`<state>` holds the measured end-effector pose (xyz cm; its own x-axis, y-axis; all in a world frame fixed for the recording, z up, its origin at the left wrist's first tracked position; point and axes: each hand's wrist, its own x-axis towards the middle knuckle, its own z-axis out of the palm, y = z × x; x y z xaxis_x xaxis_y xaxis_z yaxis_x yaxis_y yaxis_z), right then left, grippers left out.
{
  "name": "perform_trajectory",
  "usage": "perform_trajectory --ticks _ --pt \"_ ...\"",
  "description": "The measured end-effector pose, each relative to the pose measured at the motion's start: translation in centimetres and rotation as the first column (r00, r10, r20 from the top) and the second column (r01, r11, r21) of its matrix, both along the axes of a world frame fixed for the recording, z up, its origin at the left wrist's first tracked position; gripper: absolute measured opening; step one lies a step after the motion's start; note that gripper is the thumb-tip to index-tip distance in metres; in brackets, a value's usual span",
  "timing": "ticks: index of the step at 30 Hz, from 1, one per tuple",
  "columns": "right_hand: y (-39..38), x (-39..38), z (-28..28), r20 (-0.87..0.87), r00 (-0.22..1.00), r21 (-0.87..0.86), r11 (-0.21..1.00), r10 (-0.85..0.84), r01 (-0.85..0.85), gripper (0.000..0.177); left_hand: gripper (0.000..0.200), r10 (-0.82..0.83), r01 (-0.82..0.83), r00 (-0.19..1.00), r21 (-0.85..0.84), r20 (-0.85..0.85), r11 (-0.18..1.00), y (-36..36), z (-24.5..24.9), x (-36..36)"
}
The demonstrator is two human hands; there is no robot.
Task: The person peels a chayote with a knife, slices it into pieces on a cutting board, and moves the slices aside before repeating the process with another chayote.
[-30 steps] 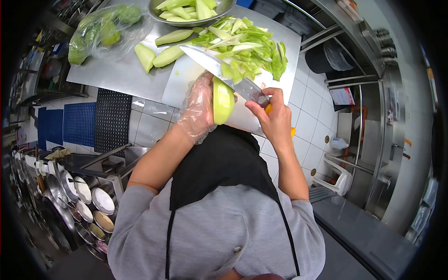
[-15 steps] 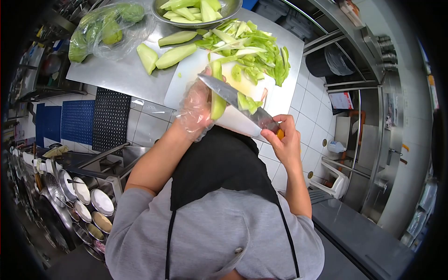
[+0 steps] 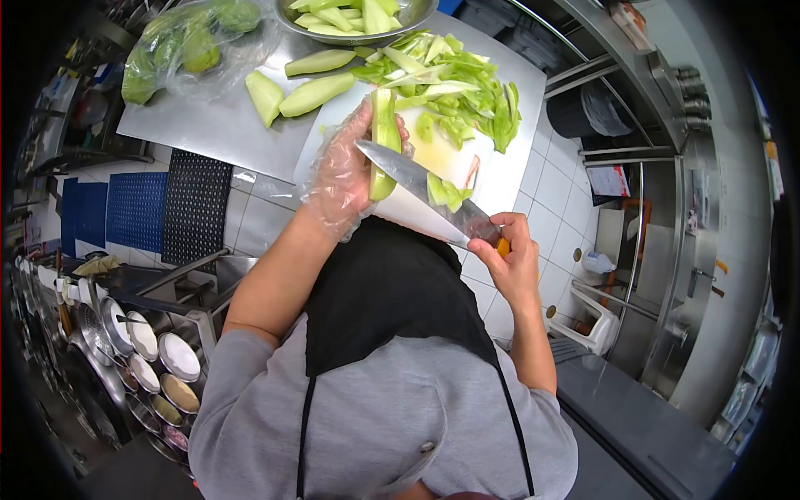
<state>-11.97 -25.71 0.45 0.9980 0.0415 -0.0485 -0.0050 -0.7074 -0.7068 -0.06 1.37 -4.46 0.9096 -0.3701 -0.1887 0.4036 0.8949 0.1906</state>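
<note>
At left, mats (image 3: 133, 215) are covering the floor. A steel table (image 3: 225, 133) is standing on the far side, supporting a bag (image 3: 200, 54) at far left. The gloved left hand (image 3: 342, 171) is gripping the vegetable (image 3: 384, 125) above the board (image 3: 433, 154), fingers curling around it. The knife (image 3: 404, 171) is crossing the vegetable's near half, carrying peel (image 3: 448, 192). The right hand (image 3: 514, 262) is pinching the knife near its handle. A bin (image 3: 575, 108) is standing at far right. Compared with one second ago, the knife is sitting nearer and farther right.
</note>
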Motion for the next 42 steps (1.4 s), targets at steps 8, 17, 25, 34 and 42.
perform_trajectory --ticks 8,17,25,34,42 --pt "1.0 0.7 0.5 -0.066 0.997 -0.037 0.998 -0.044 0.041 0.052 0.034 0.025 -0.023 0.999 0.056 -0.041 0.998 -0.3 -0.5 -0.2" --pt "0.2 1.1 -0.2 -0.105 0.994 -0.013 0.999 -0.041 0.040 0.053 0.029 0.046 -0.039 0.993 0.063 -0.112 0.997 -0.3 -1.0 -0.5" --pt "1.4 2.8 -1.8 0.140 0.985 -0.049 0.993 -0.104 0.112 0.053 0.030 0.018 0.010 0.990 0.191 -0.142 0.981 -2.0 0.4 -2.2" --pt "0.5 3.6 -0.8 -0.092 0.982 0.021 0.985 -0.166 0.169 0.048 0.033 -0.094 0.099 0.989 0.045 -0.111 0.994 -0.9 -2.1 -1.8" --pt "-0.8 0.3 -1.1 -0.137 0.990 0.134 0.990 -0.017 0.036 0.048 0.035 0.105 -0.086 0.991 0.200 -0.086 0.976 -0.1 -1.8 0.1"
